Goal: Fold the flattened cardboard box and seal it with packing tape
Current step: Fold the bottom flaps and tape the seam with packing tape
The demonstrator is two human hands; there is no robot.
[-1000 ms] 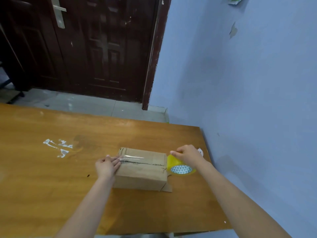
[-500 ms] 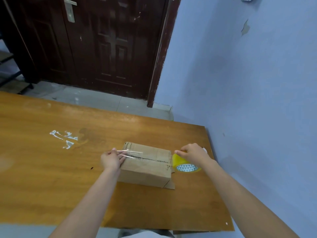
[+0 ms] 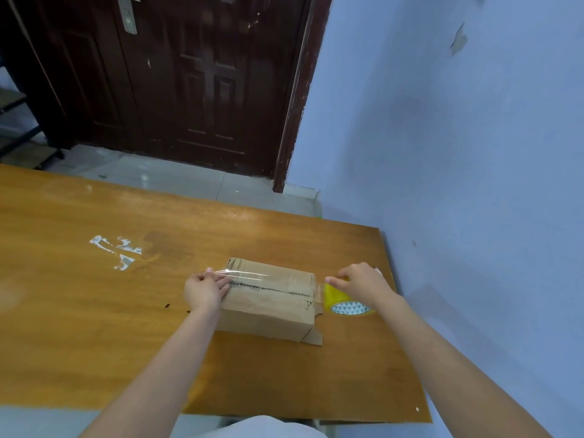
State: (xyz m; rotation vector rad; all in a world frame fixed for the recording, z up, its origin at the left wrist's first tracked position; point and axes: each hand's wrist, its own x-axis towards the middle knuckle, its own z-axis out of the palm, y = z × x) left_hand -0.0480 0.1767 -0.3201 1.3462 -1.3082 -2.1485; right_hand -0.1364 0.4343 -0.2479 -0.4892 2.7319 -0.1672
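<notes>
— Box (image 3: pixel 268 303)?
— Folded up, flaps closed, sitting on the table (image 3: pixel 94 295) near its right end, close to the blue wall (image 3: pixel 458 153). Top seam running left to right, dark and ragged. Small flap poking out at the near right corner.

— Left hand (image 3: pixel 203 289)?
— At the box's left end, fingers curled, pinching the free end of the tape strip (image 3: pixel 249 275) and pressing it against the top left edge.

— And the strip itself?
— Clear, shiny, stretched across the top above the seam, toward the right. Hard to tell how much of it is stuck down.

— Right hand (image 3: pixel 360 284)?
— Just past the box's right end, gripping the roll (image 3: pixel 343 300) from above. Yellowish roll, white core with a triangle pattern, tilted, bottom near or on the table; contact unclear.

— Anything else?
— White scraps (image 3: pixel 117 251) stuck to the table further left, well apart from the box. Dark door (image 3: pixel 189 74) beyond the table's far edge.
</notes>
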